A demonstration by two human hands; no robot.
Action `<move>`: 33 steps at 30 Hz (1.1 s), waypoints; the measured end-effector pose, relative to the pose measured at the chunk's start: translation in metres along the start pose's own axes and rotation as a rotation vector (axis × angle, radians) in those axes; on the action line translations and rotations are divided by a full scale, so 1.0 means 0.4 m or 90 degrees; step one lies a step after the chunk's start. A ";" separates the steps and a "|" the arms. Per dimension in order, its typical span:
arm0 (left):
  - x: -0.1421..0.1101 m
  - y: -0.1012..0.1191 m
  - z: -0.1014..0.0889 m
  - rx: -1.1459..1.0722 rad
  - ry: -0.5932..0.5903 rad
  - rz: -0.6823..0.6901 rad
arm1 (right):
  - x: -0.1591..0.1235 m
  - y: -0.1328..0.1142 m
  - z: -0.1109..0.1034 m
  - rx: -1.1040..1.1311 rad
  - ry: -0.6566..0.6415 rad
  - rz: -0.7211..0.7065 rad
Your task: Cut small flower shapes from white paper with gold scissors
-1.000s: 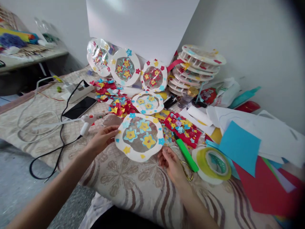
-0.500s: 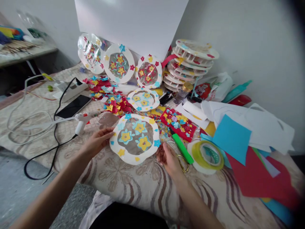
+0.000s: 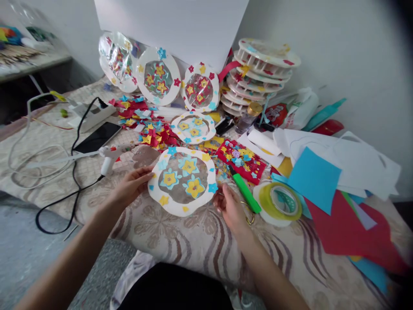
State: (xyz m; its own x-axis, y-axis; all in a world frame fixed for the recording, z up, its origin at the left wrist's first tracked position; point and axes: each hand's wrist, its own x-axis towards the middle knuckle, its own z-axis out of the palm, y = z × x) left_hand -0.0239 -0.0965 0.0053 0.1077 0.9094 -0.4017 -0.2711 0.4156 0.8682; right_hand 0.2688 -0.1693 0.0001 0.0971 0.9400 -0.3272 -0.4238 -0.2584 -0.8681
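Observation:
My left hand (image 3: 131, 186) grips the left rim of a white scalloped paper disc (image 3: 182, 181) with a clear middle and yellow and blue paper flowers glued on it. It is held just above the patterned cloth. My right hand (image 3: 229, 207) sits at the disc's lower right edge, fingers curled, and whether it touches the rim or holds anything I cannot make out. A green marker (image 3: 245, 193) and gold-handled scissors (image 3: 248, 217) lie right beside that hand.
More decorated discs (image 3: 158, 76) lean on a white board; a stack (image 3: 258, 73) stands behind. A glue gun (image 3: 108, 156), phone (image 3: 97, 137), power strip and cables lie left. Tape roll (image 3: 279, 202), blue and red paper sheets (image 3: 314, 178) and white paper cover the right.
Both hands and the disc stay together; the view has shifted slightly, and my right hand has risen a little closer to the disc's edge.

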 end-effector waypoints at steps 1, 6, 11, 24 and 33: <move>-0.002 0.001 0.002 0.000 0.001 0.002 | 0.001 0.000 -0.001 0.007 0.004 0.000; -0.012 0.000 0.009 -0.011 -0.019 -0.002 | 0.008 0.006 -0.003 0.006 0.026 0.016; -0.008 -0.008 0.002 -0.010 -0.027 0.004 | 0.007 0.005 -0.003 -0.048 0.020 0.025; 0.000 -0.007 0.008 -0.072 0.008 0.009 | -0.016 0.016 0.012 -0.049 -0.131 0.028; 0.009 -0.008 0.028 -0.078 0.008 0.040 | -0.068 0.044 0.040 -0.249 -0.253 -0.013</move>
State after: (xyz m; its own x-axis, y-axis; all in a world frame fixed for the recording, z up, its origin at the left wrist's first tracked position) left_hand -0.0120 -0.0945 0.0043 0.0748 0.9332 -0.3514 -0.3918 0.3515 0.8503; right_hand 0.2441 -0.1960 -0.0003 -0.2768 0.9381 -0.2082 -0.0530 -0.2312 -0.9715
